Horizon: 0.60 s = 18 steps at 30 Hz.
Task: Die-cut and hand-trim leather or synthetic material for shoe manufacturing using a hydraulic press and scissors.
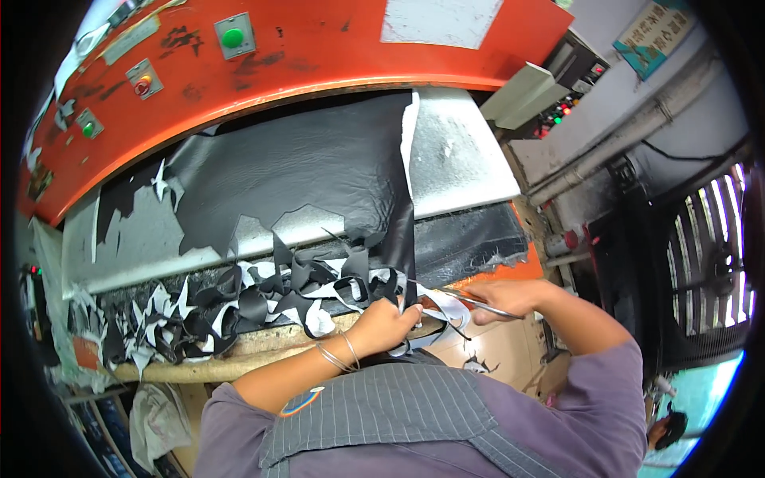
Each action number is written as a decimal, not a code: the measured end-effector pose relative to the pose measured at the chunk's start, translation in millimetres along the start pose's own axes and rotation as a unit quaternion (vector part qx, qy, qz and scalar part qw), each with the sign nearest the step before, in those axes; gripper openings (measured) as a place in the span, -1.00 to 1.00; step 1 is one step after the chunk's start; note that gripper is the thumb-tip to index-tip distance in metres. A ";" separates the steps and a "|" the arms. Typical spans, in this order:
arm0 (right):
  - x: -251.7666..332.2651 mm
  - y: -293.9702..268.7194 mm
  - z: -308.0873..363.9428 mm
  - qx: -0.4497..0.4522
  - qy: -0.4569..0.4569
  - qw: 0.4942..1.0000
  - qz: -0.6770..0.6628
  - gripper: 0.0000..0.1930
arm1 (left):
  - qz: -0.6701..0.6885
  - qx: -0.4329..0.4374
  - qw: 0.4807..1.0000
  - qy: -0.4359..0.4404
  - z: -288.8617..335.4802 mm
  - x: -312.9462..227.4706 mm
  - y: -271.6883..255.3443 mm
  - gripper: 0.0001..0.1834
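Observation:
A large sheet of black leather-like material (pixel 295 155) with a white underside lies over the press bed, its lower edge cut into jagged outlines. My left hand (pixel 384 325), with bangles at the wrist, pinches the end of this sheet where a narrow fold hangs down over the front edge. In my right hand (pixel 506 298) is a pair of metal scissors (pixel 488 307), fingers closed around the handles, blades pointing left toward the hanging material. A curled white-and-black strip (pixel 451 309) dangles between my hands. Whether the blades touch the sheet is hard to make out.
Several black and white offcuts (pixel 215 307) are heaped along the front ledge. Behind the pale bed (pixel 458 143) stands an orange machine body (pixel 319 48) with a green button (pixel 233 37) and a red knob (pixel 143 85). At far right, a person (pixel 666 430) is partly visible.

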State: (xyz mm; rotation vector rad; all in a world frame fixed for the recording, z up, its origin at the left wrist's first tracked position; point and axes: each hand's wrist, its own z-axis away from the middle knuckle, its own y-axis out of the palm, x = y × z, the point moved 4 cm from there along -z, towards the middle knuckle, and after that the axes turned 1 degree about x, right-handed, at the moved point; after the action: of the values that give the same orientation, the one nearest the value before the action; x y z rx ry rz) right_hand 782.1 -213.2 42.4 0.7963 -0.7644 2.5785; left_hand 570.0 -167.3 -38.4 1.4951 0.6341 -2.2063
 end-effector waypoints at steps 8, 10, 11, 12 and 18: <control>16.6 -12.2 -47.4 0.077 -0.031 0.987 0.137 -0.11 | -0.324 -0.049 0.945 -0.025 26.9 -26.7 16.2 -0.57; 16.0 -9.4 -36.9 0.029 -0.079 0.990 0.112 -0.22 | -0.375 0.026 0.926 0.029 38.0 -33.8 34.5 -0.63; 13.9 -7.8 -38.5 0.039 -0.092 0.988 0.118 -0.22 | -0.337 0.041 0.934 0.108 43.5 -29.5 47.5 -0.66; 7.5 -12.3 -37.6 0.006 -0.082 0.990 0.115 -0.24 | -0.310 0.022 0.945 0.101 47.1 -33.0 47.1 -0.66; -15.8 -39.4 -37.9 0.121 0.025 0.990 0.064 0.02 | 0.017 -0.172 0.984 -0.043 132.2 -65.9 -17.9 -0.73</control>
State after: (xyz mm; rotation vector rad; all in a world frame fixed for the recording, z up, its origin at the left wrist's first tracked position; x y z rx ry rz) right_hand 796.6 -162.1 22.0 0.7706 -0.5105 2.8335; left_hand 483.3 -223.5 68.8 1.2195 0.9009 -1.9967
